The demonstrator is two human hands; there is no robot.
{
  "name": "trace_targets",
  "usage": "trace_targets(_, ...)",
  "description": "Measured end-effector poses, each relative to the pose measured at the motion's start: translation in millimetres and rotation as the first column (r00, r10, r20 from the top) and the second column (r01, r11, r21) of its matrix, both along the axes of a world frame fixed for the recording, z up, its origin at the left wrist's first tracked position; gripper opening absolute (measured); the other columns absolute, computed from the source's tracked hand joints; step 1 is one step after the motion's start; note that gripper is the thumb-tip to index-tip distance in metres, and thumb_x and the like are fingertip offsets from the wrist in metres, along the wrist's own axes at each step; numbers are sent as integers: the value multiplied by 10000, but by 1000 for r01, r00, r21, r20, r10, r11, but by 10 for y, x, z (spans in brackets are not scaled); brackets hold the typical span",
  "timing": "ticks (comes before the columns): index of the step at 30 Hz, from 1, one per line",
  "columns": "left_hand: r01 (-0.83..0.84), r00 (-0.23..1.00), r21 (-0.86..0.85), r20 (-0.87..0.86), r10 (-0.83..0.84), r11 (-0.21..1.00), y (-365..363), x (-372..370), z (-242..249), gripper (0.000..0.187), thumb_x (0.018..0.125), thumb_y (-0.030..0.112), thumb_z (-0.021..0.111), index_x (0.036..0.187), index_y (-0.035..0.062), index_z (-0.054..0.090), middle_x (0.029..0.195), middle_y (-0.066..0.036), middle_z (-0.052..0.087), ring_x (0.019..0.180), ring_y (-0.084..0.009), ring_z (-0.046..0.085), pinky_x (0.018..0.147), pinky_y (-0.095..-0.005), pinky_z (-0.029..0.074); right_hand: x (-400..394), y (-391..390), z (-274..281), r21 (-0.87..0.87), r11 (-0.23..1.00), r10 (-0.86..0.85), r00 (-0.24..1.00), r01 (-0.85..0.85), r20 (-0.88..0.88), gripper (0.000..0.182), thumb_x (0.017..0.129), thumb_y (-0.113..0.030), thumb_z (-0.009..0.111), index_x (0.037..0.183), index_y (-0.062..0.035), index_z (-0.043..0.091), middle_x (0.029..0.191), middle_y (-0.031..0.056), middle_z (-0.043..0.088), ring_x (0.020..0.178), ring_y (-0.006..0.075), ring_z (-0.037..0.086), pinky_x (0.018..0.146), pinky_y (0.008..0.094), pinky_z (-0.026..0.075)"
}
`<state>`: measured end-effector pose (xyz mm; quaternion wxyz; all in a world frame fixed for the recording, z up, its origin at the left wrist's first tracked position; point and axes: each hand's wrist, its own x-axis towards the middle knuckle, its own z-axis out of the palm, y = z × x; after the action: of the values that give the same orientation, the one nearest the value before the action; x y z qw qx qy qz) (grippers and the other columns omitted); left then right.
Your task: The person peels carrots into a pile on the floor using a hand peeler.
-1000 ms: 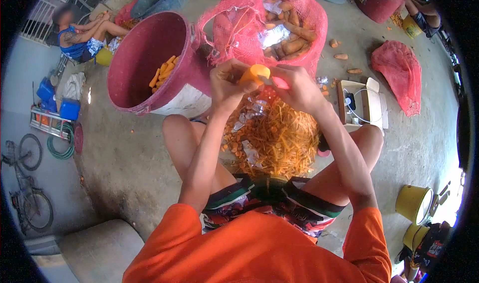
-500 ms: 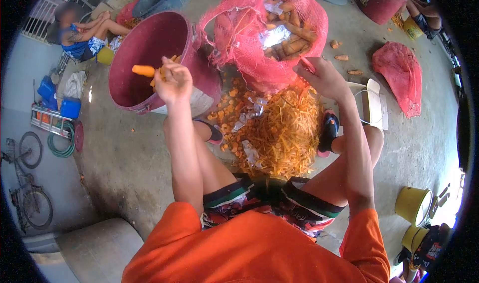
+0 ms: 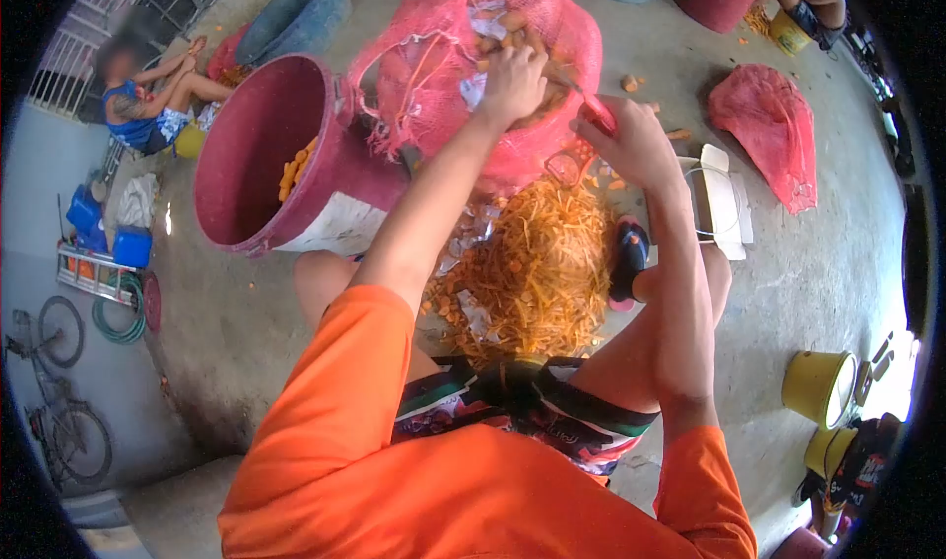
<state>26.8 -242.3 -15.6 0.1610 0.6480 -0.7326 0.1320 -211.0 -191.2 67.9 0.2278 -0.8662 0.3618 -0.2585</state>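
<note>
My left hand (image 3: pixel 514 88) reaches into the mouth of a pink mesh sack (image 3: pixel 419 86), its fingers apart over unpeeled carrots (image 3: pixel 527 38); what lies under the fingertips is hidden. Beside the sack's right rim, my right hand (image 3: pixel 636 145) is closed on a red-handled tool (image 3: pixel 599 115), whose working end is too small to make out. A heap of orange peelings (image 3: pixel 537 273) lies on the floor between my feet. To the left stands a tilted maroon bucket (image 3: pixel 350 160) with peeled carrots (image 3: pixel 296 170) inside.
A flattened pink sack (image 3: pixel 764 130) and a white container (image 3: pixel 717 199) lie on the right. Yellow buckets (image 3: pixel 820 386) stand at lower right. A person (image 3: pixel 148 105) sits at upper left near a blue tub (image 3: pixel 291 17); another person's legs (image 3: pixel 813 12) show at upper right.
My left hand has let go of a peeled carrot over the maroon bucket and moved right into the sack. My right hand stays by the sack with the red-handled tool. The view has shifted slightly.
</note>
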Motion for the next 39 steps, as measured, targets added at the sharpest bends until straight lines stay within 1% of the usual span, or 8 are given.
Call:
trace_targets(7,123,977,-35,178,-115,992,22,327,129,417,783,348,843,1154,203,720,1201,-113,649,1190,-290,582,981,-497,460,-209,-50,184,-20,993,-115,992,114,-52,299,899,-321,699,1051,-65,726,868,219,708,872,428,670,785,505,526)
trace_targets(9,139,909,181,-412,-53,974,231,460,256,382,745,376,856,1068,223,720,1078,-102,700,1048,-313,655,922,-523,507,-204,-60,151,-30,995,-97,994,96,-54,308,898,-323,699,1057,-60,721,867,226,703,870,435,664,779,513,519)
trace_targets(11,145,889,77,-449,-96,986,646,560,410,355,785,341,865,1047,157,710,1007,-72,728,970,-248,698,837,-450,569,-156,-55,98,-51,997,-63,998,61,-30,294,904,-308,702,1014,-36,707,820,231,684,827,435,662,746,491,513)
trace_targets(13,244,435,-61,-885,-166,968,1019,669,600,312,845,285,841,1036,83,699,1037,-44,725,1014,-156,680,839,-345,573,-62,-46,63,-82,996,-18,1000,18,-1,288,909,-294,705,972,-12,693,774,237,665,784,435,661,713,468,507)
trace_targets(18,-15,-269,-121,-955,-121,993,1631,648,642,355,977,231,698,1271,55,605,1100,8,654,925,-123,651,805,-271,528,306,164,109,2,975,221,975,-221,2,259,917,-257,701,975,-9,652,766,222,642,733,410,635,664,452,486)
trace_targets(27,-60,-131,-151,-979,-158,987,2068,116,643,304,904,189,806,1099,-16,694,928,-19,695,812,-52,623,712,-203,501,788,406,-9,-47,882,470,868,-469,160,193,904,-155,693,1000,8,656,839,237,673,802,430,660,695,480,510)
trace_targets(29,-78,165,-221,-964,-206,972,2093,121,626,257,928,161,773,1114,10,676,923,8,644,741,-25,561,630,-209,454,809,425,-20,-62,889,457,878,-453,140,203,872,-119,689,1024,11,658,855,240,672,837,436,661,720,490,521)
trace_targets(39,77,11,-173,-985,-174,982,2218,234,654,249,903,206,805,995,26,659,784,-3,645,638,-52,561,564,-224,445,765,90,-326,47,959,283,955,-280,-84,210,889,-148,674,1019,15,649,884,263,667,844,458,654,717,498,516)
